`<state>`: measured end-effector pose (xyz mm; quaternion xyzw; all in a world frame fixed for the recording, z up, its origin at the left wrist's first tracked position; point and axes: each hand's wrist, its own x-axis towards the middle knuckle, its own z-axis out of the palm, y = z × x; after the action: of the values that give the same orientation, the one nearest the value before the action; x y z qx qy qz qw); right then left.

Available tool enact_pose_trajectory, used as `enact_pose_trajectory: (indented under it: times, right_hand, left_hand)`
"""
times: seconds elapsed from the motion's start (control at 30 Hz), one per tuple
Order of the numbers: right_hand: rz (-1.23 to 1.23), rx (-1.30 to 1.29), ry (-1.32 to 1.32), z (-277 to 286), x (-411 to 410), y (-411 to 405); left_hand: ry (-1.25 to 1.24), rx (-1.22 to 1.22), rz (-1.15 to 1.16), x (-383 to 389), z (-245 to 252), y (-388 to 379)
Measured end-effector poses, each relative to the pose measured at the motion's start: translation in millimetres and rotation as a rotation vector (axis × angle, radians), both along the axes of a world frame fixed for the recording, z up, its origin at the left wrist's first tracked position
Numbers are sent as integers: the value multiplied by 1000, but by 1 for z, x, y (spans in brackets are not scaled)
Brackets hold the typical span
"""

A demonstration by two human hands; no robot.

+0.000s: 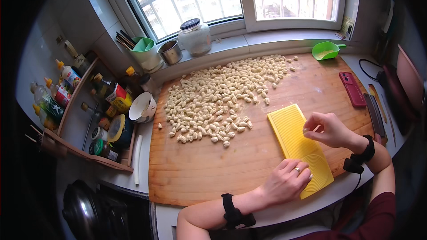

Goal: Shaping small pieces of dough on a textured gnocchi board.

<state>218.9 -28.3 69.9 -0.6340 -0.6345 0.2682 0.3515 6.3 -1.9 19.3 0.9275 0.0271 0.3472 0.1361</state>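
Observation:
A yellow ridged plastic board point(293, 133), with straight grooves above and circular grooves at its lower end, lies at the right of a wooden board point(206, 173). My left hand point(288, 180), with a ring on one finger, rests over its lower left edge; a small pale bit shows at the fingertips. Above the grooved part is my right hand point(328, 129), thumb and index finger pinched on a small pale piece, probably dough. Many ridged, shell-like dough pieces point(213, 96) are spread over the upper left of the wooden board.
A green scoop point(325, 51) with pale flour or grains sits at the back right, and a red phone point(352, 89) below it. A knife point(375, 116) lies at the right edge. Left stand a bowl point(142, 106) and a rack of bottles point(96, 160). A glass jar point(195, 38) is on the sill.

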Motion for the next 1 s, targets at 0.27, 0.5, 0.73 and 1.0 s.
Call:
enact_pose_trajectory:
  times: [0.27,0.5,0.73,1.0]
  right_hand:
    - [206,-124,-310,-20,10,30]
    - [398,-13,-299,-29,24,61]
    - [387,13,-295,-35,28,79]
    - [225,125,-261,-54,29,100]
  left_hand:
    - [150,-83,-162,4,-14,5]
    - [223,-188,-173,-2,-5,6]
    - [273,-156,-190,-4,-6,5]
    - [213,-167,-182,-3,-12,4]
